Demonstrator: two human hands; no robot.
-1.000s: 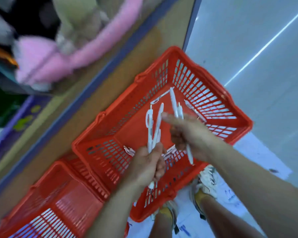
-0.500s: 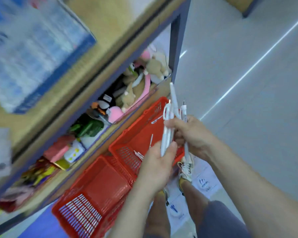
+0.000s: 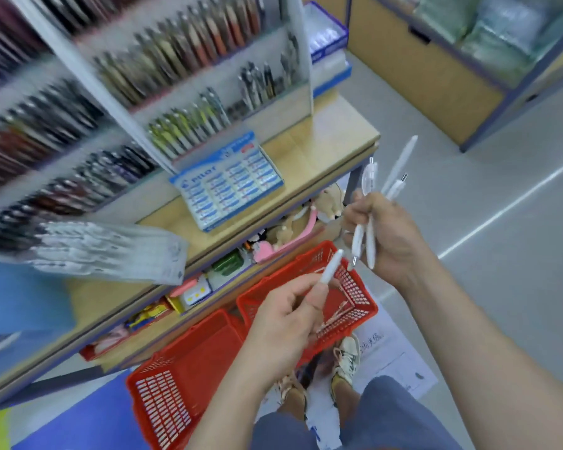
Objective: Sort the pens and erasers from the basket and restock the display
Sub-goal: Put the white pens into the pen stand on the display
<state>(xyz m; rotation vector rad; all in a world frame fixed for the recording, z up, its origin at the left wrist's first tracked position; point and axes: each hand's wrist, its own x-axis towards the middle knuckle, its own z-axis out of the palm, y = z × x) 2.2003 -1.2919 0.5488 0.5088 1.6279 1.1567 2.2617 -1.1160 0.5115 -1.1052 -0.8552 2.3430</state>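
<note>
My right hand point(image 3: 385, 235) grips a bunch of white pens point(image 3: 369, 203), their ends sticking out above and below the fist. A single white pen point(image 3: 331, 267) is pinched in my left hand point(image 3: 286, 315), pointing up and to the right. Both hands hover above a red basket point(image 3: 364, 297) on the floor, which holds a few more pens. The pen display point(image 3: 163, 89) rises at upper left, blurred, with rows of pens in tiers. A blue-and-white eraser box point(image 3: 228, 180) sits on the wooden shelf below it.
A second red basket point(image 3: 169, 378) stands on the floor at lower left, beside the first. A lower shelf point(image 3: 228, 264) holds plush toys and small packs. My shoes and a paper sheet point(image 3: 394, 362) lie below. A wooden cabinet point(image 3: 420, 69) stands at the far right.
The view has swung up from the baskets to the pen display. My hands have parted: the left now holds one pen, the right keeps the bunch, raised higher.
</note>
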